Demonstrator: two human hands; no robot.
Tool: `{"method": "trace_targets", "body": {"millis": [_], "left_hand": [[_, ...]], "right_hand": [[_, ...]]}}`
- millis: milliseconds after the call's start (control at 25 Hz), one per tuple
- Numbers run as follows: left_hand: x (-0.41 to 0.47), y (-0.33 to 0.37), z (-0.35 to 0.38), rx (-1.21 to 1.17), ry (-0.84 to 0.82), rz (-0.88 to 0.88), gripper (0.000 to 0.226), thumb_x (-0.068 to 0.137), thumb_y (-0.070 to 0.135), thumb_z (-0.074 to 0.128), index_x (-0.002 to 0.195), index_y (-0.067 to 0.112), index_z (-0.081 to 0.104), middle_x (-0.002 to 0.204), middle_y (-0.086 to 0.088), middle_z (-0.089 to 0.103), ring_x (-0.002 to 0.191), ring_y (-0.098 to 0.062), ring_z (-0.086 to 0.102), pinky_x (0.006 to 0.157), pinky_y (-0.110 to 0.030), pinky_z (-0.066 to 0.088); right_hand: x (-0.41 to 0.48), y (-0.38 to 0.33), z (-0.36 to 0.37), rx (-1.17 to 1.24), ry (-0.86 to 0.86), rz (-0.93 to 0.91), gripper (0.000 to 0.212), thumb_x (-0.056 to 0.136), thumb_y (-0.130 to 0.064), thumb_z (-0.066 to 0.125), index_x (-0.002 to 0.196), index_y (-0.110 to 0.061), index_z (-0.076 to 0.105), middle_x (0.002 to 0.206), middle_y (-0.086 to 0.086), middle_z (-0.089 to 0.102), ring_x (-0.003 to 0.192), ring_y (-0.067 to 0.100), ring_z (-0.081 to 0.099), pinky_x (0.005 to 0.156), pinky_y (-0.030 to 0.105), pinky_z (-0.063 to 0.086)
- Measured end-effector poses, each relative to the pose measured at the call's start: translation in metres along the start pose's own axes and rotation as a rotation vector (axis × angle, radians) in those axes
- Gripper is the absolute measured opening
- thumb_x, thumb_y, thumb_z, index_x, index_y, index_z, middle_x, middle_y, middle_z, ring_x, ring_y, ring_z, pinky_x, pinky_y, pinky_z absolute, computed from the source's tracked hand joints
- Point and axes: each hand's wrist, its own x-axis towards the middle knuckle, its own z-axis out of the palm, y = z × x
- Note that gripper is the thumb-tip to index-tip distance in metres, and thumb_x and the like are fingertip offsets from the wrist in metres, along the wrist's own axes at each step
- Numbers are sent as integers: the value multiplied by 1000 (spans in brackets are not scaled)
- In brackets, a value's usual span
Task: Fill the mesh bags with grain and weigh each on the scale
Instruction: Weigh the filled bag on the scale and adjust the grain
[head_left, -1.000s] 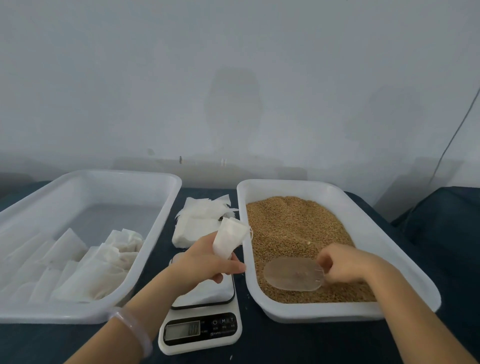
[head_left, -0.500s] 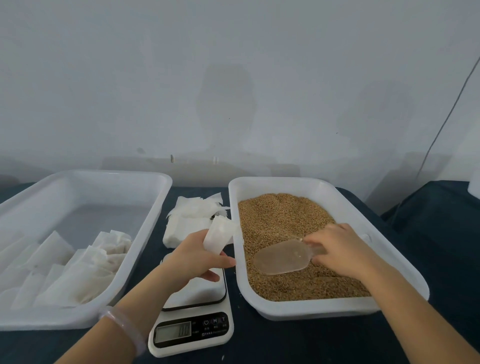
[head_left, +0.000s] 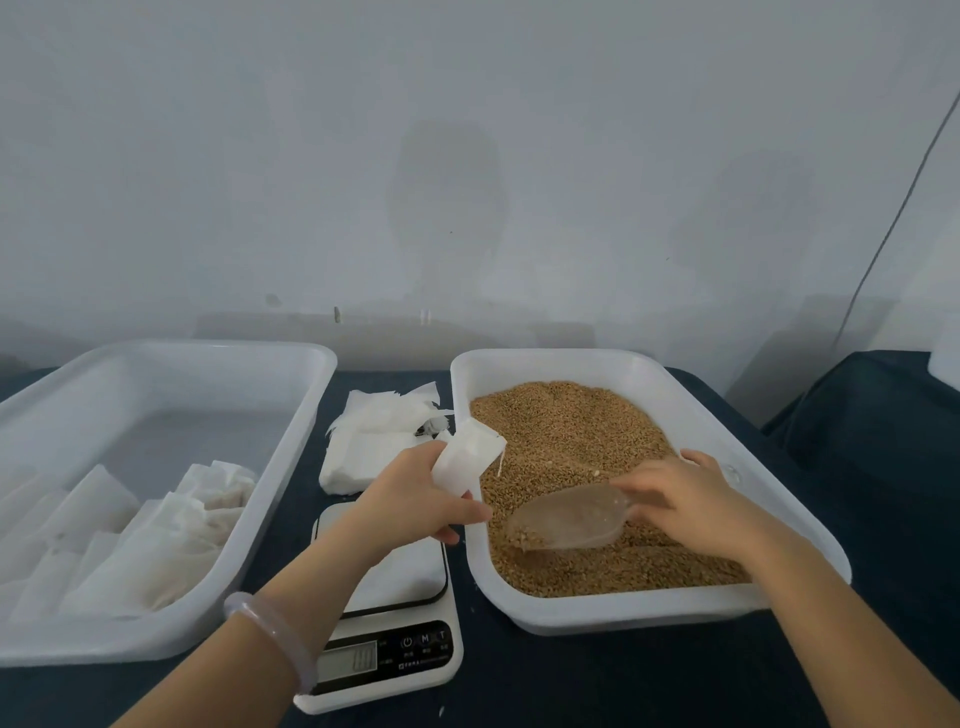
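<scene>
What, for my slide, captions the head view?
Left hand holds a mesh bag; right hand dips a scoop into grain.

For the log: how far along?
Done: seemingly filled white mesh bags in the left translucent tub. In hand: left hand grips an empty white bag; right hand holds a clear plastic scoop of grain. Left: filling, weighing on the white digital scale, then spare bag stack.

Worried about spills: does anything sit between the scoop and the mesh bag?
Nothing visible: the right hand holds the scoop over the grain, and the left hand holds the mesh bag just beside it.
</scene>
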Motion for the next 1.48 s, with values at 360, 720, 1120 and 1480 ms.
{"method": "trace_targets", "body": {"millis": [360, 720, 1120, 1480], "left_hand": [[41, 32, 20, 267, 30, 133, 51, 69, 22, 79, 112, 18, 52, 95, -2, 61, 72, -15, 66, 65, -31, 59], [41, 32, 48, 354, 39, 165, 45, 72, 30, 78, 107, 19, 51, 91, 4, 54, 82, -16, 58, 63, -25, 47], [41, 30, 47, 243, 14, 154, 44, 70, 28, 79, 105, 19, 53, 93, -2, 59, 83, -19, 63, 70, -34, 57], [38, 24, 41, 56, -27, 155, 37, 73, 16, 77, 103, 13, 55, 93, -9, 65, 77, -20, 66, 69, -37, 58]], "right_hand": [[-32, 17, -63, 265, 171, 126, 26, 88, -27, 62, 109, -42, 60, 107, -21, 62, 103, 0, 54, 101, 37, 40], [-14, 1, -126, -52, 279, 53, 25, 87, -36, 62, 112, -39, 64, 112, -14, 65, 115, 12, 52, 112, 39, 21], [10, -37, -162, -418, 276, -82, 30, 87, -30, 64, 117, -35, 63, 114, -11, 64, 116, 12, 46, 112, 33, -5], [14, -28, -164, -267, 304, -4, 28, 83, -31, 68, 110, -37, 64, 112, -16, 62, 114, 10, 49, 111, 35, 11]]}}
